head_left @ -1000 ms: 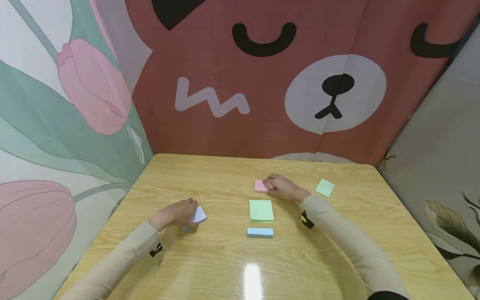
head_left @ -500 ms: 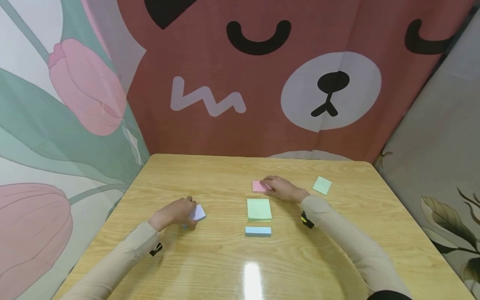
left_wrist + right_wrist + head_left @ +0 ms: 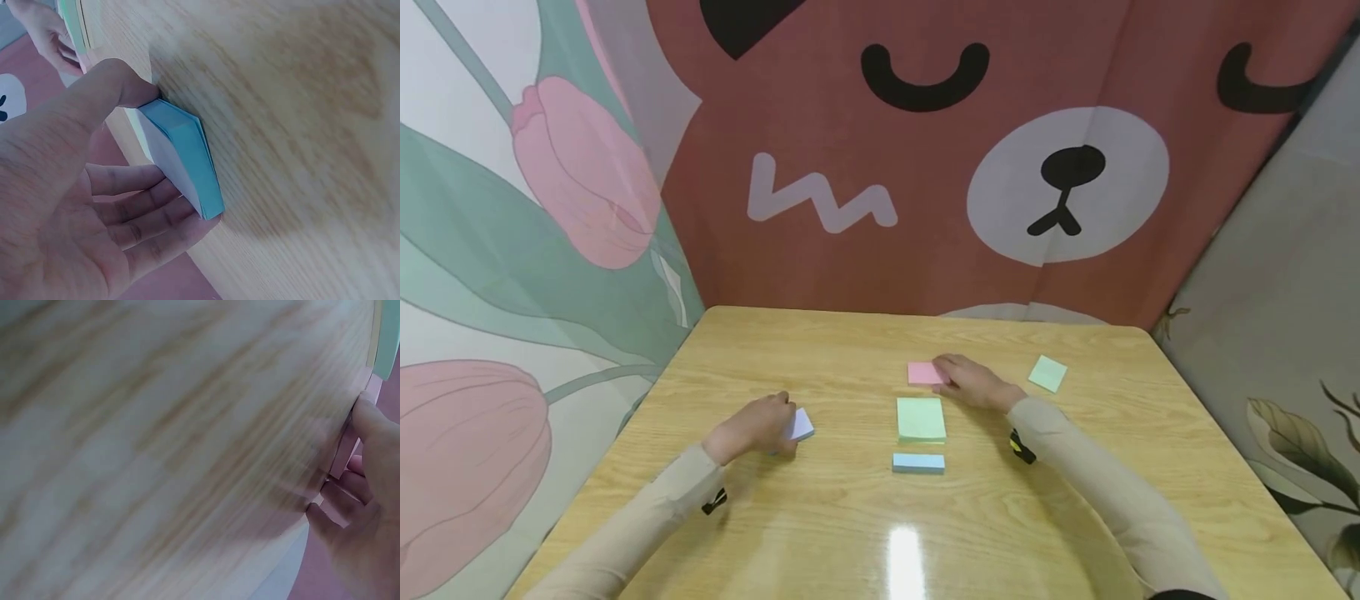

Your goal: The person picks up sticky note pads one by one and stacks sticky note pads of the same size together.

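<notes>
My left hand holds a sticky note pad on the left of the table, thumb on one edge and fingers on the other. In the left wrist view the pad shows a pale lilac top and blue sides. Farther back, my right hand pinches the right part of a pink sticky note pad. From the right wrist, the thumb and curled fingers of that hand meet the pink pad's edge, which is partly hidden.
A larger light green sticky note pad lies in front of the pink one. Nearer to me is a narrow blue pad. One light green square pad lies turned at the back right of the wooden table. Printed cloth hangs behind.
My right hand has shifted slightly right on the pink pad, and more of its top shows. The left hand stays at its pad with hardly any movement.
</notes>
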### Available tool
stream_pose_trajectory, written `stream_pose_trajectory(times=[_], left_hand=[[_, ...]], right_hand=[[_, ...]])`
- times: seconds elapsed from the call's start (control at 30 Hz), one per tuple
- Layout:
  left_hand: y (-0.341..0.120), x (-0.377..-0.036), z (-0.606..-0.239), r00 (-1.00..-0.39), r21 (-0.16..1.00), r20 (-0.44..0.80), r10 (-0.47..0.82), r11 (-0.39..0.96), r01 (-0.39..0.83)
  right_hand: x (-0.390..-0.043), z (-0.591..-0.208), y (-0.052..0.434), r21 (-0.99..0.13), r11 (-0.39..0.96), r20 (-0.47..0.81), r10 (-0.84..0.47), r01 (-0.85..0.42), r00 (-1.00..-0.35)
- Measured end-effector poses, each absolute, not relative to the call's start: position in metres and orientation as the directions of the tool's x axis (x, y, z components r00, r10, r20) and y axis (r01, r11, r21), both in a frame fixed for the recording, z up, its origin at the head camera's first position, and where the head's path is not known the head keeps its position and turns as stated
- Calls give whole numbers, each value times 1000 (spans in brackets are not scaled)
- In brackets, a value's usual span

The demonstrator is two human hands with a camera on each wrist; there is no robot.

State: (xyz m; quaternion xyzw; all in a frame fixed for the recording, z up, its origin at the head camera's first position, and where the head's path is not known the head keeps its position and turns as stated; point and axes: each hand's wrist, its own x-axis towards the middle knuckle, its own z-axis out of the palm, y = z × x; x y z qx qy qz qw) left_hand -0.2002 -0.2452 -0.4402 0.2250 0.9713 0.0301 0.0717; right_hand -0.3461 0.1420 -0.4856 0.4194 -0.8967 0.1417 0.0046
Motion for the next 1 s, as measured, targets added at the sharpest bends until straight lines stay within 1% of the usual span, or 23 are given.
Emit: stream_pose_trajectory(times=[0.1,0.2,0.3,0.37,0.47,0.53,0.7,0.77,1.0], left_hand=[[-246,-202,-440,-886,82,-133,443,896,436],[-248,-204,-441,-887,86,-136,442,897,434],[-251,-204,-442,-886,105,-125,446,894,435],[-252,-205,-442,-882,121,-112,458,887,446],[-253,-206,-442,-879,131,-97,468,881,455],[-252,-208,-442,-879,132,-87,469,880,457],[-249,-211,-441,-868,149,-44,494,863,484],[-246,-213,-442,-863,154,-29,504,856,494],[-237,-218,-444,-883,139,-15,470,875,464]], right_hand=[[-346,-483,144,-223,597,158,-758,-771,-633],[-347,-482,146,-192,557,209,-781,-808,-588],[-349,-482,148,-189,532,232,-792,-825,-564],[-349,-482,149,-187,540,222,-790,-820,-571],[-349,-482,151,-189,578,185,-773,-794,-607],[-349,-483,151,-190,586,176,-769,-788,-615],[-350,-483,148,-170,559,216,-782,-812,-584],[-349,-484,148,-165,563,221,-779,-810,-586],[-345,-485,146,-166,619,157,-752,-768,-640]])
